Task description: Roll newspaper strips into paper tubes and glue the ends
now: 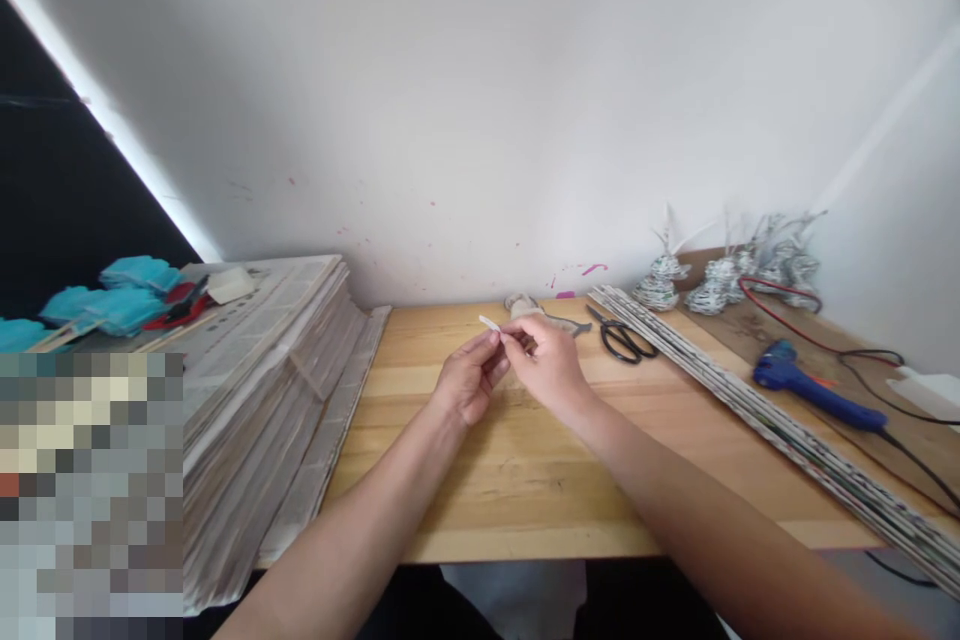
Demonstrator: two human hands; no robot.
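Over the middle of the wooden table (540, 490), my left hand (466, 378) and my right hand (553, 358) meet at the fingertips. Between them is a small, thin white strip (488, 322), perhaps paper; its tip sticks out up and to the left. Both hands are closed, thumbs and fingers pinching at the strip, and most of it is hidden by the fingers. Just behind my right hand lies a beige and grey object (523, 304), partly covered, whose kind I cannot make out. Black-handled scissors (628, 345) rest to the right of that hand.
A tall newspaper stack (300, 400) fills the left side, with light-blue bundles (139, 275) and a red-and-black tool (180, 305) on top. Long rolled paper sticks (720, 400) lie diagonally at right. Beyond are a blue glue gun (817, 388) with cord and several woven paper figures (658, 285).
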